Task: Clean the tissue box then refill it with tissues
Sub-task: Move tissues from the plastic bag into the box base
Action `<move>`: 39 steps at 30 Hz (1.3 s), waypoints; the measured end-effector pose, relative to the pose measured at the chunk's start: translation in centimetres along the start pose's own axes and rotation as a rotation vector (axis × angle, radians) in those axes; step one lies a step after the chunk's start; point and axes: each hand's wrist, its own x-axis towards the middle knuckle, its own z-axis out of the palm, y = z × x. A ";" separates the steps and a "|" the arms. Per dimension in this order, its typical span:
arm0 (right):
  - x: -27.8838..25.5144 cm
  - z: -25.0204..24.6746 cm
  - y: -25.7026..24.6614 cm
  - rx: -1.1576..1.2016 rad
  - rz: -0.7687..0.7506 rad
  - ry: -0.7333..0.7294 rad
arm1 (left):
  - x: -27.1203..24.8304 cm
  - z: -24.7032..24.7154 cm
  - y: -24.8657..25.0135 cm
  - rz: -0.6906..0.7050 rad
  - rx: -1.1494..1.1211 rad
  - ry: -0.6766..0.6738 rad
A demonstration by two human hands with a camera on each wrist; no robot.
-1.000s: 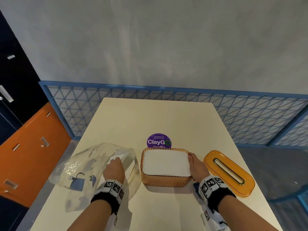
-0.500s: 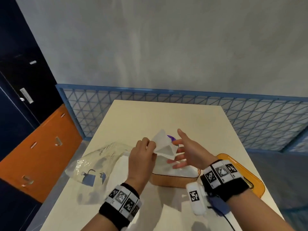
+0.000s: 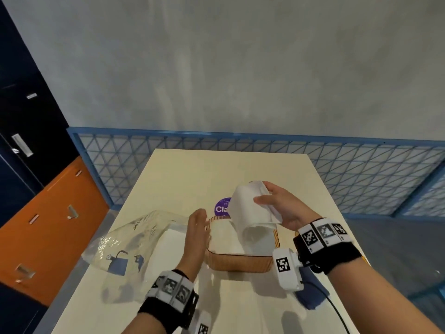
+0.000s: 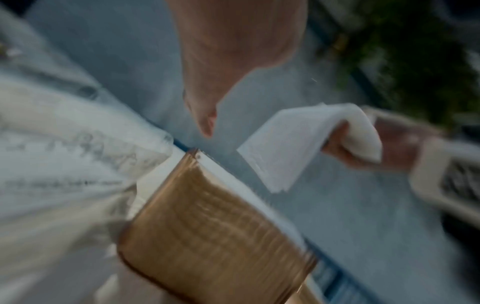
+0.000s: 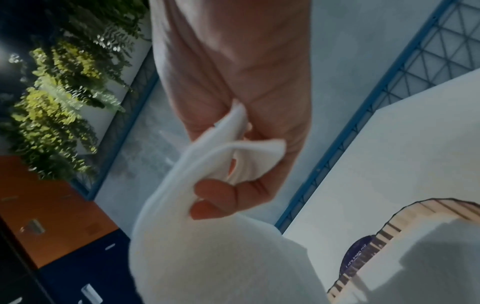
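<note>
The amber tissue box [image 3: 238, 262] stands open on the cream table [image 3: 216, 169], with a white tissue stack [image 3: 226, 239] inside. My right hand [image 3: 263, 195] is raised above the box's right end and grips a folded white tissue [image 3: 250, 213] that hangs down over it. In the right wrist view the fingers [image 5: 221, 197] curl round this tissue [image 5: 207, 257]. My left hand [image 3: 198, 220] holds nothing; its fingers are straight, beside the box's left rim. The left wrist view is blurred but shows the box [image 4: 215, 226] and the held tissue [image 4: 306, 144]. The box's lid is hidden behind my right wrist.
A crumpled clear plastic bag [image 3: 130, 244] with white tissues in it lies left of the box. A purple round sticker [image 3: 221, 208] is on the table behind the box. A blue cloth [image 3: 310, 297] lies under my right wrist. A blue mesh fence [image 3: 337, 169] runs behind the table.
Half a second ago both hands held the tissue above the box. My left hand has let go and dropped to the box's left rim; my right hand has carried the tissue up and right.
</note>
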 end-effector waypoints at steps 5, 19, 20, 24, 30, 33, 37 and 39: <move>0.4 -0.4 0.1 0.211 0.002 -0.167 | 0.7 0.0 1.4 -0.505 -0.502 -0.221; 2.7 -3.7 7.7 0.055 0.286 0.269 | 1.9 -0.6 -1.9 -0.345 0.044 -0.119; 2.8 -3.7 7.9 0.036 0.286 0.282 | 1.7 -0.3 -1.9 -0.339 0.064 -0.124; 3.2 -3.8 8.5 0.059 0.232 0.367 | 1.6 0.0 -1.8 -0.273 0.131 -0.082; 2.3 -3.9 6.4 -0.510 -0.044 0.549 | 2.1 -0.9 -1.9 -0.266 0.149 -0.001; 1.2 -3.0 2.0 -0.629 -0.279 0.534 | 2.5 -0.8 -2.0 -0.336 0.124 -0.054; -0.5 -0.7 -3.9 -0.325 -0.386 0.212 | 2.1 0.1 -1.6 -0.400 0.021 -0.138; -0.8 0.2 -5.2 -0.032 -0.351 0.039 | 1.8 0.4 -1.5 -0.430 -0.060 -0.168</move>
